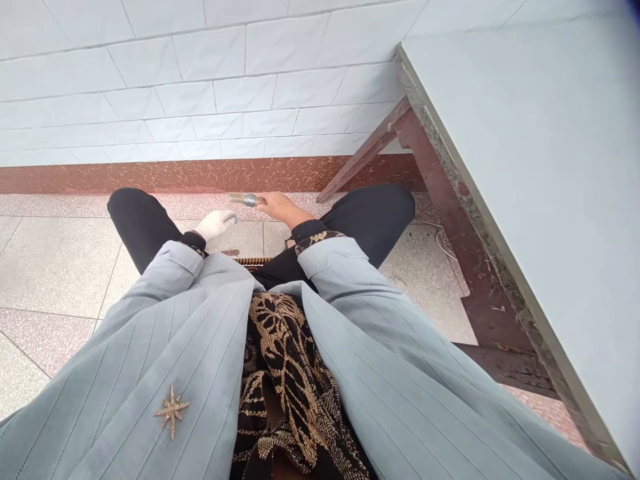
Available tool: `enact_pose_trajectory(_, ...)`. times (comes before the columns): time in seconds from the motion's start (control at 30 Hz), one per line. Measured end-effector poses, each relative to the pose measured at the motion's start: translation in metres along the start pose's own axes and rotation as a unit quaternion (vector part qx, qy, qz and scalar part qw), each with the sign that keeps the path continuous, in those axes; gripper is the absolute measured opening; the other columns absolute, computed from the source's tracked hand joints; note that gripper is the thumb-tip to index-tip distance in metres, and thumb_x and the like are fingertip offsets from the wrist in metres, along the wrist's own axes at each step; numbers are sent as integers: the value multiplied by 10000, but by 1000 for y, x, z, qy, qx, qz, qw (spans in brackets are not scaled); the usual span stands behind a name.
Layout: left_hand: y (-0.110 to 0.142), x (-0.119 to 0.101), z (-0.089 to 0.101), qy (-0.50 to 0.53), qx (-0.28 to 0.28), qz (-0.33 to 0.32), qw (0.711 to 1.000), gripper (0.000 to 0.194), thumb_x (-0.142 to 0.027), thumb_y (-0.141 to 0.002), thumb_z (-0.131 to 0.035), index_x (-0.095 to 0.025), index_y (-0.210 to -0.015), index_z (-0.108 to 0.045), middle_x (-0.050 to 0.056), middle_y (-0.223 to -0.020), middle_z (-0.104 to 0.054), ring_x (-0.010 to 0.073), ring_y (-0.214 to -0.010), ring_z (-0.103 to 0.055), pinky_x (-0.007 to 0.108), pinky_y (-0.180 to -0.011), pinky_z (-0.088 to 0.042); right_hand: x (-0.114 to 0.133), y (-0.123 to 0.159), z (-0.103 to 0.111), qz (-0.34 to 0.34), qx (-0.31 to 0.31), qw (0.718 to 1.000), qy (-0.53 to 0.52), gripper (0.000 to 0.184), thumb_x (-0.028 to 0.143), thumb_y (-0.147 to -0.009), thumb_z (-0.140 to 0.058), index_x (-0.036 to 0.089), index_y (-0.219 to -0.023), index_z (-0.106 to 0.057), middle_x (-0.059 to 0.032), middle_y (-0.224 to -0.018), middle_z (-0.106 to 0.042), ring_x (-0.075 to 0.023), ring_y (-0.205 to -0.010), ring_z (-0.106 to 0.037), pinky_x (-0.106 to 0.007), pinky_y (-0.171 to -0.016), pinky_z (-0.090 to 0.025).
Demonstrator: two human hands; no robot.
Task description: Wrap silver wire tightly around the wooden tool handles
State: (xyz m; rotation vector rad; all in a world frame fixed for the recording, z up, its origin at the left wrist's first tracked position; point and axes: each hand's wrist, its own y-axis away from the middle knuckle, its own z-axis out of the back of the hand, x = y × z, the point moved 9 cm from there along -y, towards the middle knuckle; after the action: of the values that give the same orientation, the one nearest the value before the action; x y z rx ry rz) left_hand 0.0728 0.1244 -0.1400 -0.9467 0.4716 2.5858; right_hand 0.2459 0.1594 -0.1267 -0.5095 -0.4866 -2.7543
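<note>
My right hand [278, 206], bare, is closed around the handle of a brush [249, 199]. The brush points left, with a silvery band and a flat tan end. My left hand [216, 225] wears a white glove with greyish fingertips. Its fingers are curled together a little below and left of the brush, apart from it. Whatever may be in those fingers is hidden. Below my hands, between my legs, a striped brown-and-gold edge [254, 261] shows beside a small reddish-brown piece [231, 253] on the floor.
A white-topped table [540, 167] with dark red wooden legs [367, 150] stands close on my right. Ahead is a white tiled wall [210, 97] with a reddish-brown skirting [165, 177]. A thin pale cord [443, 243] lies under the table on the speckled tile floor [60, 267].
</note>
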Motion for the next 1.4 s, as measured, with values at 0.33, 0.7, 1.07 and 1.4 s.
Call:
enact_pose_trajectory(0.33,4,-14,-4,-96,5,-67,993,261,-272,-976,-527,-171,-1025,-763,82,-974,-732,217,-937,-647,326,-914,-474,21,13,-35,62,146,987,27,304,247,-869,-751,195,-1156,-835,-78,-1013,-788,-199,-891,-660,-288,-765,-408)
enact_pose_trajectory(0.7,-1,16,-3,215,13,33,976,197,-233,-904,-607,-119,-996,-738,57,-816,-690,127,-672,-562,291,-699,-502,18,26,-4,93,147,960,-217,440,223,-788,-772,249,-1224,-824,-20,-1021,-777,-178,-814,-647,-303,-747,-552)
enact_pose_trajectory(1.07,4,11,-30,207,94,58,972,127,-248,-836,-664,-146,-891,-716,-2,-702,-557,95,-586,-454,229,-524,-397,-13,5,15,-11,-49,995,-87,379,303,-905,-695,188,-1256,-785,-83,-1052,-753,-241,-985,-651,-336,-867,-476)
enact_pose_trajectory(1.4,4,-2,-23,106,84,-1,991,245,-295,-832,-573,-142,-922,-743,-8,-715,-606,106,-620,-498,240,-616,-425,19,20,-12,-3,76,991,109,355,275,-994,-626,174,-1311,-752,-178,-1263,-745,-294,-1130,-678,-338,-840,-426)
